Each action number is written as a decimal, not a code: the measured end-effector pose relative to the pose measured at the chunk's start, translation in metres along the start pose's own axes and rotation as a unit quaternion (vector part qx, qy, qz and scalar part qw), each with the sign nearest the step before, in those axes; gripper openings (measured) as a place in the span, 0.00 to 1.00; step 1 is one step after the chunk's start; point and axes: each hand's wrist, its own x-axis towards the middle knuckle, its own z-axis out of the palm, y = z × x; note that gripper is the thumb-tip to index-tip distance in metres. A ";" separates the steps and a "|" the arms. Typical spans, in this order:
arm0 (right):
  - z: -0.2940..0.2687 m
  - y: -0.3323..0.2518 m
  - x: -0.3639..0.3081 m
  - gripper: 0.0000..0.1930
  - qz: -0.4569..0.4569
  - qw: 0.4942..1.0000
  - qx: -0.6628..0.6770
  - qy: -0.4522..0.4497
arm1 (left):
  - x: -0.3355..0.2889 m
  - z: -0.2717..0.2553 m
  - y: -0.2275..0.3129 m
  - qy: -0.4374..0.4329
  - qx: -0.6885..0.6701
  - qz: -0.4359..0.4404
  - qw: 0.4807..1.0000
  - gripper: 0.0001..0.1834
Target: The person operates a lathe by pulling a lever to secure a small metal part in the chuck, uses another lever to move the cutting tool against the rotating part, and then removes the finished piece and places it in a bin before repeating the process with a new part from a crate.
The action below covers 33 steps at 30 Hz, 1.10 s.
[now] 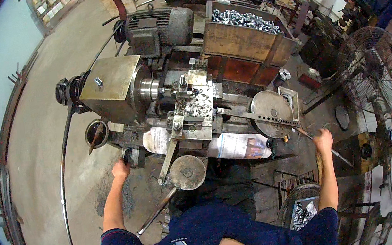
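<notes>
My right hand (323, 141) is closed round a long metal lever (341, 156) at the right of a small lathe. The lever slants up to a flat bar with a row of holes (281, 121), which lies across a round metal disc (267, 106). At the machine's front left, my left hand (121, 169) is closed beside a dark knob (127, 155); what its fingers hold is hidden. Between my arms sits the cross slide (199, 105), strewn with metal chips. The spindle chuck (150, 90) faces it from the boxy headstock (110, 84), where a small metal part (98, 81) lies on top.
Behind the slide, a large bin (240, 41) holds many shiny metal parts. A motor (160, 26) stands behind the headstock. A tray of small parts (304, 213) is by my right elbow, a round pot (96, 133) at left, and a caged fan (373, 69) at far right.
</notes>
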 end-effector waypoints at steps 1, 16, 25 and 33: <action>-0.013 -0.027 0.005 0.23 -0.051 0.997 0.049 0.013 | 0.003 0.004 -0.007 -0.049 -0.060 -0.009 0.997 0.22; -0.082 -0.483 -0.078 0.15 -0.638 0.765 0.080 0.037 | -0.069 -0.249 -0.105 0.419 -0.112 0.050 0.899 0.16; -0.075 -0.500 -0.085 0.15 -0.618 0.783 0.023 -0.065 | -0.141 -0.171 -0.046 0.321 -0.005 -0.093 0.943 0.22; -0.131 -0.440 -0.066 0.15 -0.552 0.818 0.153 0.052 | -0.117 -0.177 -0.078 0.154 -0.287 0.038 0.945 0.15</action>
